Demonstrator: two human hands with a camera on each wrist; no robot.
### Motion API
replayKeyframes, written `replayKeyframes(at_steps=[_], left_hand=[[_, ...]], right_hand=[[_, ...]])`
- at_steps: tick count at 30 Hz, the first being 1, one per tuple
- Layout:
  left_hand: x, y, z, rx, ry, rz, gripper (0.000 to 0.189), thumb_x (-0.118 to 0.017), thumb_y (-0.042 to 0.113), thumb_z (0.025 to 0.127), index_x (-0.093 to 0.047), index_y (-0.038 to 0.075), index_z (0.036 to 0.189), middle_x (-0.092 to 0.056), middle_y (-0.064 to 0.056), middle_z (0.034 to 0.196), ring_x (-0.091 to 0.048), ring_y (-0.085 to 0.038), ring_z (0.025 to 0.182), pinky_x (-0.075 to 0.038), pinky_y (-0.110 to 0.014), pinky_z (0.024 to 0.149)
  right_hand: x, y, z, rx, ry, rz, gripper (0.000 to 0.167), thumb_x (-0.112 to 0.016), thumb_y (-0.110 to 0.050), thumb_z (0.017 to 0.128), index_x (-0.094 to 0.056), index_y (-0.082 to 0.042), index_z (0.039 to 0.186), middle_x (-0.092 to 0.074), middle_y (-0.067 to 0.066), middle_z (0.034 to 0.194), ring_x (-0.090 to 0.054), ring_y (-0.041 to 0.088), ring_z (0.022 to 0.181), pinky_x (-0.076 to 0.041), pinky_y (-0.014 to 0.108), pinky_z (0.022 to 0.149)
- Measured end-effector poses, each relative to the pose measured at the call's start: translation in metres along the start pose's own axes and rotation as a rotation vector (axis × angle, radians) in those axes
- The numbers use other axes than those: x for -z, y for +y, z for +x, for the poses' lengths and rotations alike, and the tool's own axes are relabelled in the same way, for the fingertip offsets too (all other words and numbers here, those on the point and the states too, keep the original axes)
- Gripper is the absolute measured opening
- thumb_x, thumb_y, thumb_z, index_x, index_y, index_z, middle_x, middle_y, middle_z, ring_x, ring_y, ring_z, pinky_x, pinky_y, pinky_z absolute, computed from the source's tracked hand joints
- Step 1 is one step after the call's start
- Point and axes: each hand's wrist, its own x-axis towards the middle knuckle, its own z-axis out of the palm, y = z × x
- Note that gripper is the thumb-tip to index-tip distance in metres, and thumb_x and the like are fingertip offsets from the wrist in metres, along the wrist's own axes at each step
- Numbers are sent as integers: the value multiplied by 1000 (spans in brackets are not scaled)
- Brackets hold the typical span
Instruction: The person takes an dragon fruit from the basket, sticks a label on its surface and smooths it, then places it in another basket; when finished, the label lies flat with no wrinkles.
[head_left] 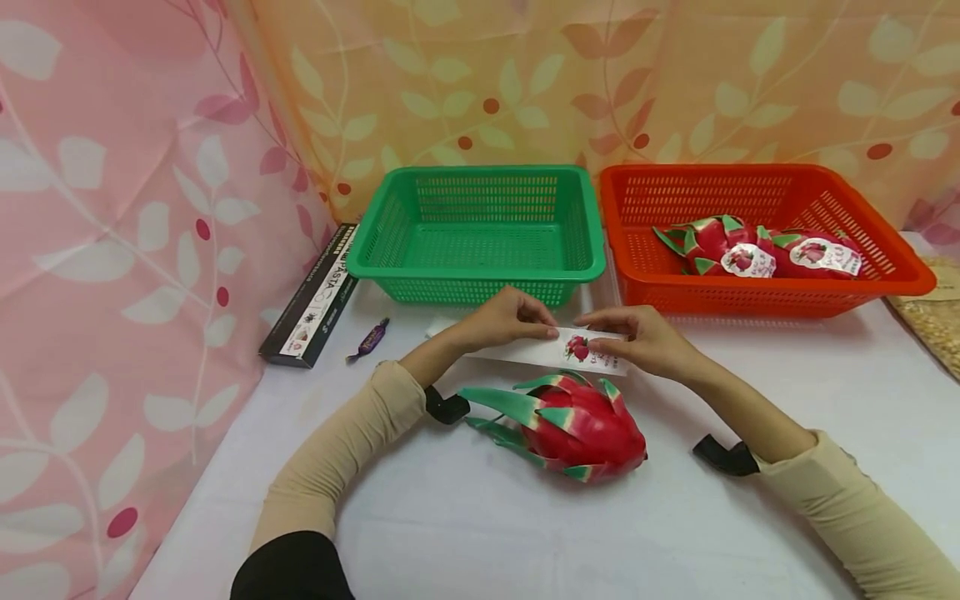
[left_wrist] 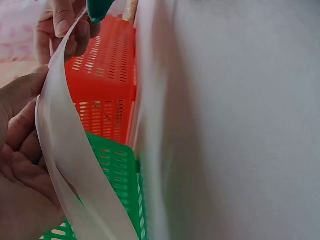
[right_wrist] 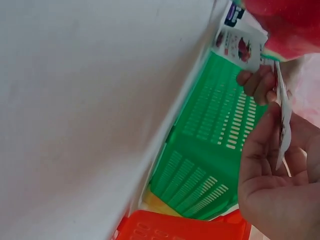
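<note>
A strip of stickers (head_left: 517, 353) with a printed dragon fruit label (head_left: 577, 347) is stretched between both hands. My left hand (head_left: 508, 318) pinches it between thumb and fingers, left of the label. At the label's right edge, my right hand (head_left: 645, 340) pinches the strip the same way. In the left wrist view the white backing (left_wrist: 75, 130) curves down past the left palm. Just in front of the hands a red dragon fruit (head_left: 581, 429) with green scales lies on its side on the white table, its long leaf tips pointing left.
A green basket (head_left: 480, 273) stands behind the hands. Beside it, a red basket (head_left: 750, 293) holds dragon fruits (head_left: 723, 242) with white labels. A black pasta box (head_left: 311, 300) and a purple-wrapped candy (head_left: 369, 340) lie at left. A bag of grains (head_left: 933, 321) sits far right.
</note>
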Motion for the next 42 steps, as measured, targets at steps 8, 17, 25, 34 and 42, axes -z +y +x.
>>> replayKeyframes(at_steps=[8,17,25,34,42], left_hand=[[2,4,-2,42,-9,-81,16,-67,13,83,-71,1,92,-68,1,80,-51,-7,70,-42,-20,63],[2,3,0,58,10,-114,16,-68,12,83,-71,0,93,-69,1,83,-51,-7,72,-42,-20,64],[2,-1,0,65,23,-63,16,-68,13,83,-71,0,92,-70,-2,82,-55,-5,70,-43,-18,63],[5,-9,-1,58,47,171,12,-69,12,82,-72,1,86,-70,-7,76,-54,-6,62,-42,-17,58],[2,5,-8,9,105,509,27,-65,18,85,-68,3,107,-70,-8,104,-66,-16,96,-52,-28,81]], right_hand=[[0,-2,-2,79,59,31,30,-67,-12,83,-66,-3,111,-70,14,96,-49,6,59,-37,18,45],[-2,-4,-4,138,137,43,15,-68,-7,81,-71,-3,96,-71,6,85,-47,8,54,-36,19,42],[-4,-4,-5,153,186,79,12,-65,-7,84,-69,-1,94,-67,12,99,-59,-2,86,-50,13,71],[8,-10,-13,107,300,196,16,-63,-10,87,-66,1,98,-68,-14,86,-62,9,80,-51,16,69],[21,-29,-17,84,310,160,17,-62,-10,87,-68,0,100,-69,-16,87,-61,7,75,-51,17,63]])
